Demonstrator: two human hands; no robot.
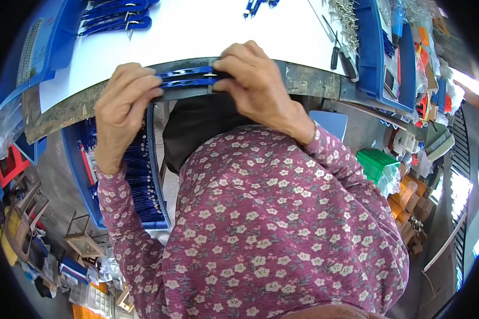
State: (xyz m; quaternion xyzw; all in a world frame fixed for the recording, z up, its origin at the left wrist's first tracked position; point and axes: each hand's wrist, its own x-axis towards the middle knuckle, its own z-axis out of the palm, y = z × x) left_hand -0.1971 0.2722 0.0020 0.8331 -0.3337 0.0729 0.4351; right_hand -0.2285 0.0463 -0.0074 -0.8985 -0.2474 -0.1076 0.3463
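Observation:
Between my two hands, at the front edge of the table (314, 81), is a long, narrow blue piece (185, 83) with two glossy parallel strips and a dark gap between them. My left hand (121, 101) pinches its left end with thumb and fingers. Its right end sits in the closed fingers of my right hand (261, 85), which hide that end. The exact kind of piece cannot be made out. Similar blue pieces with metal parts (117, 20) lie stacked at the far left, and a few small blue pieces (258, 6) lie at the far middle.
Below the table's left part stands a blue bin (162, 204) full of blue pieces. A screwdriver (335, 56) and a heap of metal pins (346, 24) lie at the right, beside a blue tray (370, 58). A green crate (375, 164) stands on the right.

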